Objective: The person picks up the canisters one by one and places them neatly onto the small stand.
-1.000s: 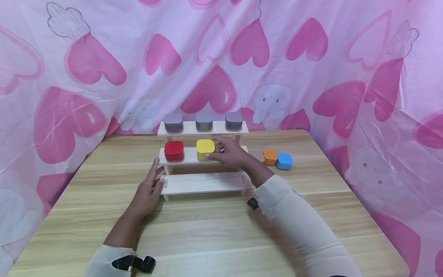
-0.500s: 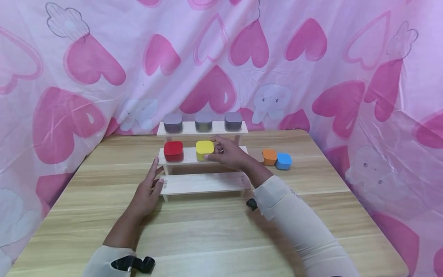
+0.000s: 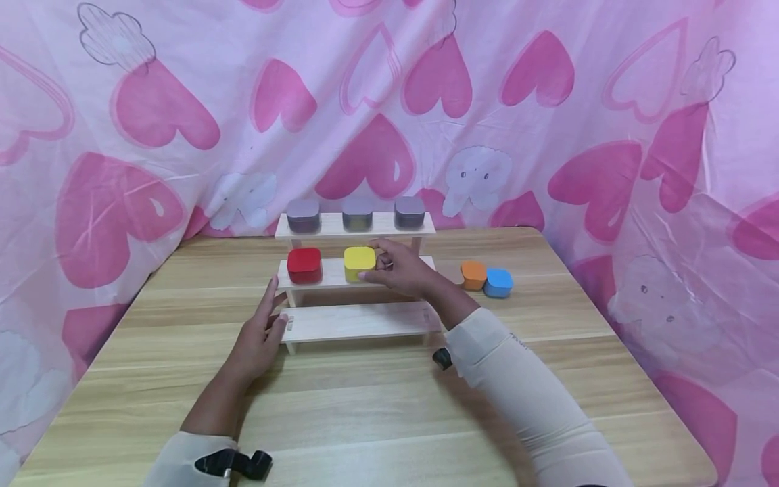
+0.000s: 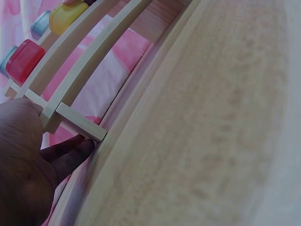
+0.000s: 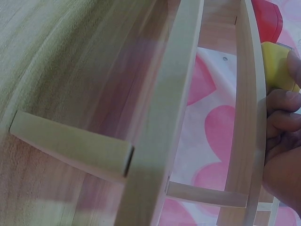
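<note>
On the middle tier of the wooden rack (image 3: 359, 322), in the head view, the yellow block (image 3: 360, 264) is pinched between the thumb and fingers of the right hand (image 3: 400, 269). To its left, the red block (image 3: 304, 265) is seated on the same tier, apart from it. On the far, highest tier, 3 grey blocks (image 3: 357, 215) are lined up. The left hand (image 3: 260, 338) is laid along the rack's left end, its fingers loosely extended, with no block held. To the right of the rack, the orange block (image 3: 473, 276) and the blue block (image 3: 498, 283) are placed side by side on the table (image 3: 377, 412).

In the left wrist view, 2 fingers of the left hand are stretched towards the foot of a rack leg; whether it is touched cannot be told.

In the right wrist view, the yellow block is met by a fingertip, and the lower fingers are seen curled.
</note>
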The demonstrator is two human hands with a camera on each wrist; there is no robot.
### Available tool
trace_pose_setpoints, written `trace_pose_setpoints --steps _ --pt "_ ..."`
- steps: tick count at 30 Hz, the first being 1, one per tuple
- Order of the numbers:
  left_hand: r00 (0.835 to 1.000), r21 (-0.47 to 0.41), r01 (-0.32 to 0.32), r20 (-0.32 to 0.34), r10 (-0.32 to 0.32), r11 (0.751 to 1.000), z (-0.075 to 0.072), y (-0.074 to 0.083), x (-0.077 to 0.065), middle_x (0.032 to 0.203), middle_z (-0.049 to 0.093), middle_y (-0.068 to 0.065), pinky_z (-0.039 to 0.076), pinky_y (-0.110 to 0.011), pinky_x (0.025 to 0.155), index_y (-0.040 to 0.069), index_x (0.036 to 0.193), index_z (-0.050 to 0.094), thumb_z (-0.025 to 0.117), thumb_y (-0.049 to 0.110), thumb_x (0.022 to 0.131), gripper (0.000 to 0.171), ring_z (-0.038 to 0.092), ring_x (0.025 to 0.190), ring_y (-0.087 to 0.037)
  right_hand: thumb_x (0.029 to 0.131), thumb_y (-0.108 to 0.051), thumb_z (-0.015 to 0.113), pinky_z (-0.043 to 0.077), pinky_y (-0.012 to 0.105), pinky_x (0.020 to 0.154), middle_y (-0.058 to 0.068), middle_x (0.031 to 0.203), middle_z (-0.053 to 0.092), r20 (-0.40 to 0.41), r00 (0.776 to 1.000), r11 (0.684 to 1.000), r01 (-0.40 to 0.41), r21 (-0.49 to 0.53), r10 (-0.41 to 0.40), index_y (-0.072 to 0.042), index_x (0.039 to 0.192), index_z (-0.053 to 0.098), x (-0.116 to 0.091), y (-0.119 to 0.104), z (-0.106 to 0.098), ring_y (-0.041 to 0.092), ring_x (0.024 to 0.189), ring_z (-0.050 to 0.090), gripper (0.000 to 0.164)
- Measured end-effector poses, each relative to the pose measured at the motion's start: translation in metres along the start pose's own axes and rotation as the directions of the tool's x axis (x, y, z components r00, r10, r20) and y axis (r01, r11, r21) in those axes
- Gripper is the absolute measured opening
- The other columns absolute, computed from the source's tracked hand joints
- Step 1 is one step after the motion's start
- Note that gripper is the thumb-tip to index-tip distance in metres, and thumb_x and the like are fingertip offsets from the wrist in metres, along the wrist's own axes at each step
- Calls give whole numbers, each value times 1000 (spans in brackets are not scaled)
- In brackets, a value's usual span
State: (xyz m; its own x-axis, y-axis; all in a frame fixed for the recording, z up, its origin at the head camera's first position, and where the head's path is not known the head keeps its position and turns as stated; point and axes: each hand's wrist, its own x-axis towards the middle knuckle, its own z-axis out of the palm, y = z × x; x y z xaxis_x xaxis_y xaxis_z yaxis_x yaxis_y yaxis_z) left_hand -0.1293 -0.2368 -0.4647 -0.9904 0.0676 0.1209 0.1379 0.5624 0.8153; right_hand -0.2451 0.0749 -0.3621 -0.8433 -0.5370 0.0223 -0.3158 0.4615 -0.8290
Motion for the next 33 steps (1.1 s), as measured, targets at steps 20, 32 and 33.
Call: trace_pose_setpoints --steps 20,32,33 --pt "1000 1 0 0 0 1000 0 0 0 177 34 -23 42 -68 120 50 172 -10 47 14 116 89 50 151 -56 94 -18 87 46 25 61 3 85 61 16 1000 997 -15 75 14 -18 159 53 -2 0 -1 17 73 51 73" --pt "1000 -19 -21 -12 20 1000 -1 5 -3 176 37 -23 44 -66 119 45 175 -7 46 11 116 86 53 149 -55 97 -19 85 42 25 52 1 77 56 53 998 987 -34 159 25 -17 167 41 -14 0 -9 16 56 46 83" --pt "1000 -19 -24 -13 24 1000 -1 5 -3 176 37 -23 45 -67 119 44 175 -7 46 11 116 86 53 149 -55 97 -19 85 43 25 51 2 78 57 54 998 986 -40 164 32 -18 167 40 -16 0 -10 17 55 46 83"
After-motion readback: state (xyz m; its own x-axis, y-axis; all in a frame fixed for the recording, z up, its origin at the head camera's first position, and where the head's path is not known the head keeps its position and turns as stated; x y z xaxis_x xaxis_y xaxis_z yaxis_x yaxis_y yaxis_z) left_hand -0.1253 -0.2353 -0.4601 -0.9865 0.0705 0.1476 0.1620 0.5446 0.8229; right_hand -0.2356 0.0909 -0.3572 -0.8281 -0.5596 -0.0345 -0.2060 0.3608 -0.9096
